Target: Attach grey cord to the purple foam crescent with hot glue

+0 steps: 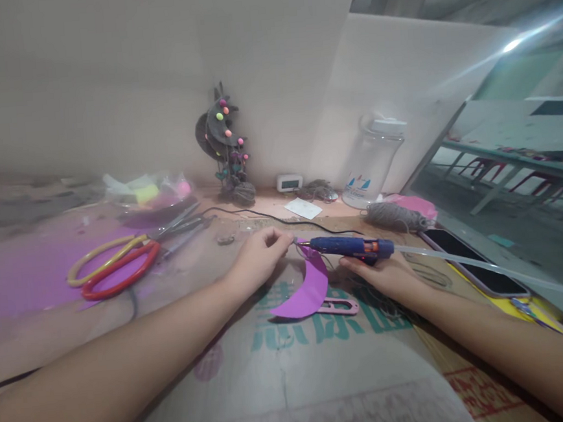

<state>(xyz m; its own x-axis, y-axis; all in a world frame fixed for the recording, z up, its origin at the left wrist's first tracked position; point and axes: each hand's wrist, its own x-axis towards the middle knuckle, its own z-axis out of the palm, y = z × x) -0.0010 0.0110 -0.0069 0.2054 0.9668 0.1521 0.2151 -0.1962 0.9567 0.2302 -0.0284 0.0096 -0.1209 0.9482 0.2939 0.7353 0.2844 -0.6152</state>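
Note:
My right hand is wrapped round the handle of a blue hot glue gun, a long clear glue stick trailing from its back end. The gun's nozzle points left, at the upper tip of a purple crescent cutout. My left hand pinches that tip between thumb and fingers; some thin grey yarn shows there. Whether the nozzle touches the cutout, I cannot tell. Partly under the crescent lies a pink utility knife.
Scissors with red and yellow handles lie left. Behind stand a crescent ornament with pompoms, a small white digital display and a clear bottle. Grey yarn and a phone are at right. A black cord crosses the back.

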